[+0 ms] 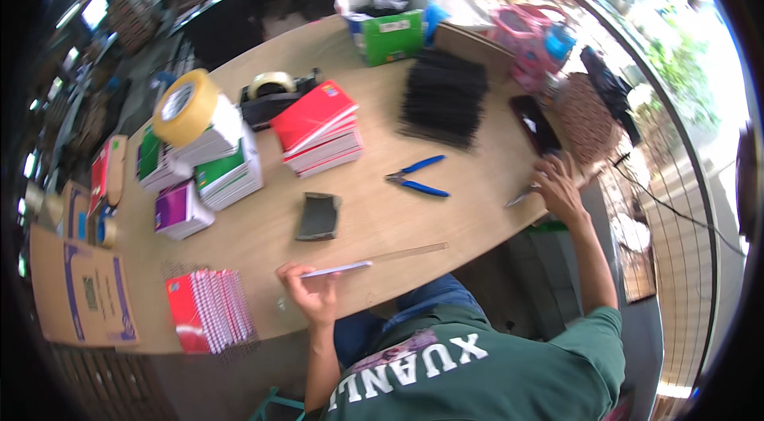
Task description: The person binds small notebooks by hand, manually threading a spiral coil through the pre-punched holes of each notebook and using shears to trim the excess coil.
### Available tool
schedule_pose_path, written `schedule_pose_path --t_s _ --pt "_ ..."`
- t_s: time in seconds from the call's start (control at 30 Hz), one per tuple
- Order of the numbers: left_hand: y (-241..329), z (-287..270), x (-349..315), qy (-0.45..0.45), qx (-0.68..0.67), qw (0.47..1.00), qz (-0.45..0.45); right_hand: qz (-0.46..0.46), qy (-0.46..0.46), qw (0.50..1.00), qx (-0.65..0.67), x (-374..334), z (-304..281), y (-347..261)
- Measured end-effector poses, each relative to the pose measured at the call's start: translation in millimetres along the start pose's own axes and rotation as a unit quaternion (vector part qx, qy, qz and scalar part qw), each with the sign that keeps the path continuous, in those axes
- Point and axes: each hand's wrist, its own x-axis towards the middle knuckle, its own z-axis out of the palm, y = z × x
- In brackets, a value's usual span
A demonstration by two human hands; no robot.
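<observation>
My left hand (314, 298) pinches a thin notebook (338, 268), seen almost edge-on above the table's near edge. A long thin spiral coil (410, 251) stretches rightward in line with the notebook's edge. On the right side of the table, my right hand (560, 189) has its fingers bent around a small pointed metal tool (519, 198); its kind is unclear. Blue-handled pliers (422, 177) lie between the hands, farther in. A small dark grey block (318, 216) sits beyond my left hand. Coil-bound red notebooks (203, 311) are piled at the near left.
A stack of red notebooks (320, 130), black coils (446, 99) and a green box (390, 35) occupy the far side. Boxes with a yellow tape roll (187, 107) stand left, near a cardboard carton (83, 286). A phone (535, 126) and woven basket (589, 118) are right.
</observation>
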Motion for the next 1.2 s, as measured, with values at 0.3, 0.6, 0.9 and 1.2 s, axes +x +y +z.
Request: schedule_pose_path --t_s 0.3,0.6,0.9,1.2 --pt "0 1 -5 0.013 0.014 1.0 -0.019 -0.238 0.238 0.914 0.227 239 -73 -191" --pt "6 -13 -11 0.032 0.03 0.998 -0.033 -0.312 0.191 0.894 0.258 287 -62 -285" --pt "4 -7 9 0.003 0.025 1.0 -0.009 -0.279 -0.237 0.831 0.418 215 -18 -289" --pt "4 8 15 -0.024 0.001 1.0 0.003 -0.239 -0.388 0.671 0.585 191 -27 -237"
